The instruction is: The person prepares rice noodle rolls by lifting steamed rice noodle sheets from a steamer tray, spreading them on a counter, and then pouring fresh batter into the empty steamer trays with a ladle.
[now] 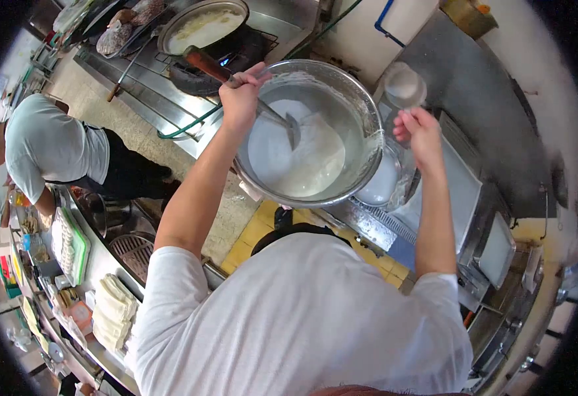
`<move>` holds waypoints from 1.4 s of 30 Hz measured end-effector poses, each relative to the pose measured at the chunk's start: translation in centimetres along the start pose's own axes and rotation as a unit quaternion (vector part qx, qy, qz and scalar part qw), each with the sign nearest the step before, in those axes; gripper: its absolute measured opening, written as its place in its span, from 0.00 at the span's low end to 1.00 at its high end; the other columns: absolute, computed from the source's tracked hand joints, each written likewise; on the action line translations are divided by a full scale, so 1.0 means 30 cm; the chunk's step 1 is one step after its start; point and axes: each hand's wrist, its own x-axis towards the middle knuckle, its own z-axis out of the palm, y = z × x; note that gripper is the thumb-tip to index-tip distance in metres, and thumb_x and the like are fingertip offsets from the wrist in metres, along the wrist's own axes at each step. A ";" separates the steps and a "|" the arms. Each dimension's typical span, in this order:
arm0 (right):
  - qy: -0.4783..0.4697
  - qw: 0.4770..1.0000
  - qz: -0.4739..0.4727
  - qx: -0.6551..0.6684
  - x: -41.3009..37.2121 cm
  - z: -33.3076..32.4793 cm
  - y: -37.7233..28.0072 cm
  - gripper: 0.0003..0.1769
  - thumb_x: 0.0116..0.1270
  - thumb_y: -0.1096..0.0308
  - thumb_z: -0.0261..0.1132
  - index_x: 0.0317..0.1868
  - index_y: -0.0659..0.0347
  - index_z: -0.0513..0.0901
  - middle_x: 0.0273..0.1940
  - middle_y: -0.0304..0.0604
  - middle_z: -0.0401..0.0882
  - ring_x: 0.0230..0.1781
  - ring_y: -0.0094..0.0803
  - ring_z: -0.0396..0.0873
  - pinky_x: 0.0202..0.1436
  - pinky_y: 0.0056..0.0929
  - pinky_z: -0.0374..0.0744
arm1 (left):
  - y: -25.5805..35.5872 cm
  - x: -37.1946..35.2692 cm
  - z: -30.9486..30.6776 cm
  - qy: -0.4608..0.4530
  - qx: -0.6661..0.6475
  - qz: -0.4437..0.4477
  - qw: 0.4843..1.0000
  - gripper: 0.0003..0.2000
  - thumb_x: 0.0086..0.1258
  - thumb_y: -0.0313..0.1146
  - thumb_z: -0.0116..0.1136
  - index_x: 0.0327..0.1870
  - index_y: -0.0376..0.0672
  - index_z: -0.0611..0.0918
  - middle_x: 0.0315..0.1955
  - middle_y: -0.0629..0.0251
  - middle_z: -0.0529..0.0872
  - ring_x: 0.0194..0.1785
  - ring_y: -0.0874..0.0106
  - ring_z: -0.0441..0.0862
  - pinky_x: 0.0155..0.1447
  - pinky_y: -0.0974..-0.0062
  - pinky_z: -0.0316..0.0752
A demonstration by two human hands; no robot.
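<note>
Simply, one utensil (208, 66) in left grip (241, 101), one metal bowl (360, 109).

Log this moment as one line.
left hand: grips wooden-handled tool | metal bowl: white liquid inside | right hand: holds motion-blurred cup

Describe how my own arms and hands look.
The left sleeve and right sleeve are plain white, short and loose, ending near the elbows. Below them, the left hand and right hand wear no gloves, and no watch or bracelet shows at either wrist. A small ring would be hard to spot.
</note>
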 end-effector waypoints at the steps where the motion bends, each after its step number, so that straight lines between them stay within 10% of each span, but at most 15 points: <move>1: -0.049 0.997 -0.004 -0.054 0.018 0.050 -0.039 0.08 0.74 0.69 0.62 0.43 0.65 0.83 0.29 0.41 0.82 0.28 0.28 0.78 0.33 0.27 0.77 | 0.020 -0.018 -0.012 0.015 -0.001 0.000 1.000 0.13 0.58 0.03 0.41 0.25 0.34 0.72 0.59 0.38 0.80 0.55 0.49 0.86 0.63 0.60 0.82; 7: -0.138 0.846 -0.168 -0.487 0.133 0.401 0.022 0.09 0.64 0.70 0.63 0.39 0.68 0.85 0.38 0.56 0.86 0.38 0.52 0.86 0.43 0.45 0.83 | 0.099 -0.165 -0.086 0.016 0.071 0.052 0.996 0.12 0.60 0.05 0.42 0.27 0.35 0.72 0.56 0.40 0.82 0.54 0.53 0.87 0.57 0.65 0.82; 9: -0.240 0.712 -0.176 -0.636 0.192 0.495 0.132 0.10 0.65 0.73 0.61 0.41 0.63 0.89 0.44 0.55 0.88 0.47 0.51 0.87 0.49 0.47 0.84 | 0.116 -0.222 -0.099 0.008 0.091 0.071 0.993 0.12 0.59 0.05 0.42 0.27 0.35 0.72 0.53 0.42 0.84 0.53 0.56 0.88 0.56 0.67 0.81; 19: -0.314 0.604 -0.169 -0.713 0.276 0.708 0.387 0.12 0.69 0.69 0.60 0.45 0.58 0.90 0.46 0.50 0.89 0.49 0.48 0.88 0.49 0.43 0.87 | 0.153 -0.427 -0.087 -0.034 0.169 0.160 0.972 0.14 0.59 0.05 0.42 0.27 0.38 0.71 0.48 0.49 0.85 0.51 0.60 0.87 0.59 0.64 0.79; 29: -0.323 0.664 -0.146 -0.659 0.245 0.709 0.550 0.18 0.72 0.65 0.57 0.56 0.64 0.84 0.49 0.54 0.88 0.49 0.55 0.87 0.53 0.47 0.85 | 0.172 -0.442 -0.079 -0.035 0.194 0.176 0.964 0.13 0.58 0.05 0.44 0.26 0.37 0.73 0.46 0.51 0.86 0.48 0.63 0.87 0.55 0.69 0.80; 32: -0.434 0.584 -0.164 -0.667 0.361 0.684 0.681 0.16 0.66 0.68 0.61 0.50 0.67 0.86 0.45 0.56 0.88 0.45 0.54 0.87 0.47 0.46 0.85 | 0.164 -0.435 -0.085 -0.035 0.193 0.180 0.964 0.13 0.58 0.05 0.45 0.27 0.37 0.73 0.46 0.52 0.86 0.48 0.64 0.87 0.55 0.69 0.80; 37: -0.377 0.815 0.114 -0.426 0.383 0.583 0.655 0.10 0.59 0.71 0.62 0.34 0.69 0.86 0.31 0.52 0.84 0.30 0.40 0.81 0.32 0.46 0.77 | 0.146 -0.430 -0.093 -0.033 0.166 0.145 0.975 0.12 0.60 0.06 0.46 0.28 0.38 0.72 0.50 0.51 0.84 0.49 0.63 0.86 0.57 0.68 0.78; 42: -0.408 0.803 0.106 -0.422 0.248 0.475 0.276 0.06 0.65 0.73 0.63 0.35 0.66 0.84 0.27 0.41 0.78 0.29 0.29 0.74 0.31 0.35 0.72 | 0.115 -0.425 -0.141 0.002 0.204 0.092 0.975 0.10 0.63 0.09 0.52 0.31 0.37 0.77 0.51 0.59 0.84 0.45 0.75 0.82 0.46 0.79 0.76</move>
